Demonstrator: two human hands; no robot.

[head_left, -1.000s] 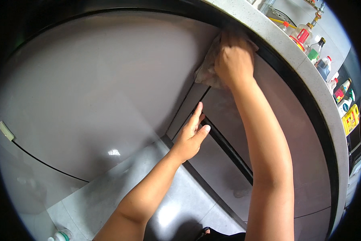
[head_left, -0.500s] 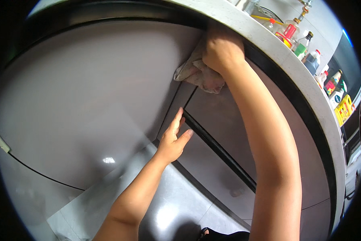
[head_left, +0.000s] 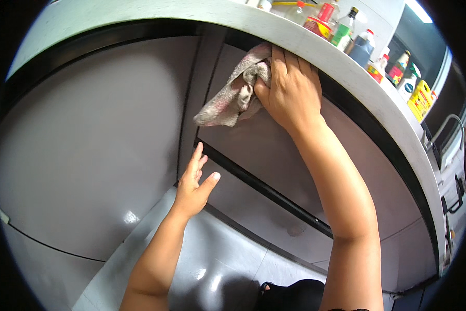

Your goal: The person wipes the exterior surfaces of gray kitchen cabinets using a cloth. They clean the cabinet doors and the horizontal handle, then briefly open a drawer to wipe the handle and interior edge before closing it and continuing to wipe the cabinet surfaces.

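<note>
My right grip (head_left: 296, 93) held the cloth (head_left: 227, 106), which draped left of it. Soft and light, I judged, it was best taken by bunched folds. My left grip (head_left: 190, 195) was spread, empty.

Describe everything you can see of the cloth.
The cloth looks like towelling, greyish with pinkish patches. It is crumpled against the right hand, which touches and partly hides it; a loose flap spreads leftward to a corner. It is just below the counter; whether its flap touches the panel behind is unclear.

Right hand (head_left: 293, 92) and cloth (head_left: 223, 106) farther from corner (head_left: 198, 72)
</note>
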